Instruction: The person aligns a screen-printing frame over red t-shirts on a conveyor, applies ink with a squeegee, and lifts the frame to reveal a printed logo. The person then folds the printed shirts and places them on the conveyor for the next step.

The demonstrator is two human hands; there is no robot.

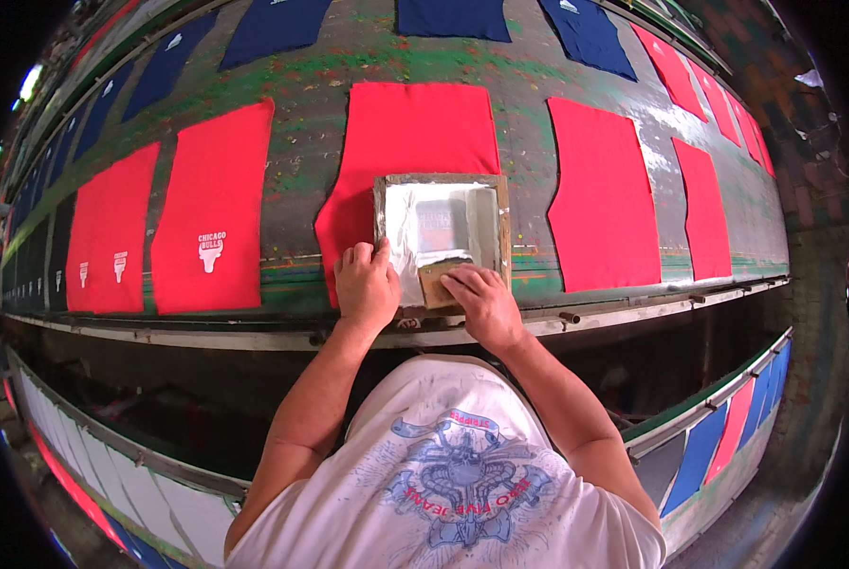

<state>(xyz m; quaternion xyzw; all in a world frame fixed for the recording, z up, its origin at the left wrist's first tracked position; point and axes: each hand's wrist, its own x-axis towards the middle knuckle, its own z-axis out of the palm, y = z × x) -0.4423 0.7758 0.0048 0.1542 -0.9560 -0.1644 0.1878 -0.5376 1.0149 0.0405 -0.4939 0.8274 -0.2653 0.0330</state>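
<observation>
A wood-edged screen printing frame [502, 218] lies over the lower part of a red fabric piece [420, 123]. White ink coats its inner walls and surrounds a paler window in the mesh. My left hand [366, 286] grips the frame's left side near its lower corner, fingers bent against the wood. Inside the near end of the frame, my right hand [484, 302] is closed around a small wooden squeegee [436, 284]. The squeegee's lower edge, toward the mesh, is dark and wet with white ink around it.
Left of the frame lies a red piece [211, 209] with a white print; unprinted red pieces [603, 190] lie to the right. Navy pieces [277, 28] line the table's far side. A metal rail [576, 315] with short pegs edges the stained table [301, 123]. Another table with fabric [700, 455] stands behind me.
</observation>
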